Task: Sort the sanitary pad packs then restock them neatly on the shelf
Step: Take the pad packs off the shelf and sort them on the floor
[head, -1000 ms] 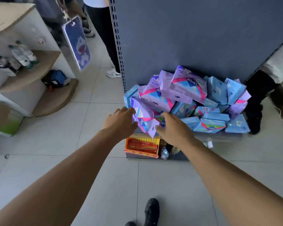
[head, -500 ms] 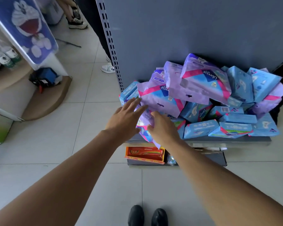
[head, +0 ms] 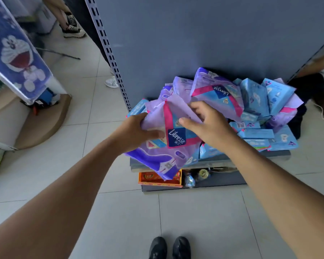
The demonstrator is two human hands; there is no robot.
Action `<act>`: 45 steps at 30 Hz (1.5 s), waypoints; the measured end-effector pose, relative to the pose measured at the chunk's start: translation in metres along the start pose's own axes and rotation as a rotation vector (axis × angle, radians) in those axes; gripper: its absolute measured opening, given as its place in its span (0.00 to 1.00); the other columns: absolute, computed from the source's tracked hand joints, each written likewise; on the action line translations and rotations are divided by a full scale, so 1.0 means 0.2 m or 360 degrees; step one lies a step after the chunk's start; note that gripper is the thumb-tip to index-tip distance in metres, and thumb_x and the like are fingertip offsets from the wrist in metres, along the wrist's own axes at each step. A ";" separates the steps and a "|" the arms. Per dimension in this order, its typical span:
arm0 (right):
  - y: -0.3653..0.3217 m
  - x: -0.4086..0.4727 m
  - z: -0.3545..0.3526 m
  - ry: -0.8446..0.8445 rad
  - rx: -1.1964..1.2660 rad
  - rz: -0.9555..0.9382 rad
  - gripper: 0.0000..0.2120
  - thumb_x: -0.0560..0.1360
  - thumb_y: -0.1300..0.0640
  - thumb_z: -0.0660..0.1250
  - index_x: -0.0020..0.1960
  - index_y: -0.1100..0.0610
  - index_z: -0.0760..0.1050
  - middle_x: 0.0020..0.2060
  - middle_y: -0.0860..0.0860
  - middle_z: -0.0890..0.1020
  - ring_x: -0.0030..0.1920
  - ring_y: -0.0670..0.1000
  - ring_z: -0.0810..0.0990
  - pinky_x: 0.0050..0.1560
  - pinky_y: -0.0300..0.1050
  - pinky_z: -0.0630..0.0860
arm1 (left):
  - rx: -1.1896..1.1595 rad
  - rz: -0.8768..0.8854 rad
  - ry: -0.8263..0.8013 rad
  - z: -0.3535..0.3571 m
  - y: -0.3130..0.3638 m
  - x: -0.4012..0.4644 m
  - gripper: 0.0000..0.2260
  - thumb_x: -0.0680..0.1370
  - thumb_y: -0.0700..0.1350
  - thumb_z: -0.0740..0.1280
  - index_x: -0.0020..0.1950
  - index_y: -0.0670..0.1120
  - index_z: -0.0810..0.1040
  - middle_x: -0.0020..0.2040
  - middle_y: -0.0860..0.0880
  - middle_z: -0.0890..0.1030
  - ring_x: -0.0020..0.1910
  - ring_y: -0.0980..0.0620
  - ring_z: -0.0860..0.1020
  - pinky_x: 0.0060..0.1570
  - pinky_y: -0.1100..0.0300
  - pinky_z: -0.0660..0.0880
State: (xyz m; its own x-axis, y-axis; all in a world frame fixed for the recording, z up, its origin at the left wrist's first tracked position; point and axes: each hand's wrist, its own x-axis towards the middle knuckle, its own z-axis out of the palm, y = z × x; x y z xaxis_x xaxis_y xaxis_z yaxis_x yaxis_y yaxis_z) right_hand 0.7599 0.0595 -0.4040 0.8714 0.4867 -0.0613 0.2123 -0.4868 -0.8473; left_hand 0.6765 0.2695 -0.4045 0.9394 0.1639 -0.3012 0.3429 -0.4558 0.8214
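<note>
The far ends of the left hand's fingers are tucked behind the purple Libresse pack (head: 173,131) and cannot be seen, and the lower end of that pack covers part of the orange box (head: 158,179) on the bottom ledge below the shelf (head: 251,157). The small items beside the orange box are too dark and blurred to name. At the right edge of the frame another person's arm and dark clothing are cut off, and more legs and shoes are cut off at the top left. The blue cartoon card (head: 19,58) at the upper left is blurred.

The purple Libresse pack sits in the centre of the frame, raised in front of the pile of packs (head: 251,109), with its printed face towards the camera. The left hand (head: 137,131) grips its left edge, thumb lying across the front. The right hand (head: 206,124) holds the pack's upper right part, thumb pressed on the face and fingers curled over the top edge. The pile, a jumble of purple and light blue packs, lies on the low grey shelf against the grey back panel, in the centre right of the frame, just behind and to the right of both hands. The wearer's black shoes (head: 169,247) show at the bottom centre on the tiled floor.
</note>
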 end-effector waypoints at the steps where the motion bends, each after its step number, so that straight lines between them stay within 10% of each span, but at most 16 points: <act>1: 0.01 -0.02 -0.04 0.0024 0.0018 0.0035 0.21 0.71 0.45 0.73 0.60 0.50 0.75 0.52 0.44 0.81 0.53 0.43 0.79 0.56 0.43 0.75 | -0.0213 -0.0027 -0.0052 0.01 0.01 -0.03 0.11 0.71 0.47 0.77 0.50 0.48 0.79 0.44 0.51 0.85 0.43 0.50 0.84 0.45 0.60 0.81; 9: 0.19 -0.40 -0.39 0.0137 0.0883 0.0507 0.24 0.73 0.47 0.70 0.66 0.47 0.68 0.53 0.46 0.82 0.52 0.48 0.82 0.45 0.46 0.78 | -0.1117 -0.0072 -0.0244 0.31 0.29 -0.11 0.17 0.73 0.46 0.70 0.60 0.42 0.76 0.53 0.43 0.84 0.50 0.44 0.84 0.45 0.54 0.81; 14: 0.40 -0.72 -0.66 0.0773 0.1379 0.0611 0.36 0.66 0.42 0.75 0.65 0.58 0.66 0.54 0.55 0.83 0.52 0.58 0.84 0.52 0.58 0.79 | -0.1087 -0.0099 -0.0305 0.83 0.62 -0.05 0.15 0.77 0.37 0.66 0.63 0.42 0.71 0.54 0.42 0.83 0.47 0.46 0.84 0.45 0.51 0.81; 21: 0.91 -1.36 -1.19 0.1405 0.1454 0.0753 0.21 0.74 0.60 0.69 0.65 0.56 0.68 0.58 0.57 0.81 0.54 0.59 0.83 0.49 0.56 0.81 | -0.0746 0.0169 -0.0633 1.76 1.08 -0.03 0.15 0.77 0.35 0.67 0.59 0.50 0.68 0.51 0.45 0.83 0.46 0.49 0.84 0.50 0.53 0.80; 33: 1.57 -2.14 -1.85 0.1951 0.1251 0.1274 0.19 0.74 0.52 0.73 0.61 0.51 0.69 0.56 0.51 0.80 0.51 0.50 0.84 0.52 0.56 0.82 | -0.0098 0.0291 -0.1074 3.10 1.67 -0.16 0.24 0.77 0.36 0.69 0.70 0.48 0.68 0.59 0.49 0.80 0.52 0.55 0.82 0.48 0.61 0.80; 45: 2.46 -2.24 -1.80 0.1957 0.1081 0.1786 0.22 0.76 0.50 0.70 0.66 0.54 0.67 0.56 0.49 0.78 0.50 0.48 0.80 0.36 0.31 0.76 | 0.0493 0.0188 -0.1267 4.00 1.28 0.14 0.22 0.77 0.46 0.70 0.69 0.48 0.67 0.58 0.53 0.77 0.52 0.53 0.78 0.37 0.69 0.77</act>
State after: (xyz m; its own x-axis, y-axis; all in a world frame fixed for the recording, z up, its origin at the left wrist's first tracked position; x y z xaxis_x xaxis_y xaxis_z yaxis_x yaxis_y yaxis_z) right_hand 0.6323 -0.6594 -0.6036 0.3196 -0.7483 -0.5812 -0.5742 0.3350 -0.7470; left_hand 0.7876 -0.5416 -0.5896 0.6477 -0.5088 -0.5671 0.1182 -0.6682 0.7345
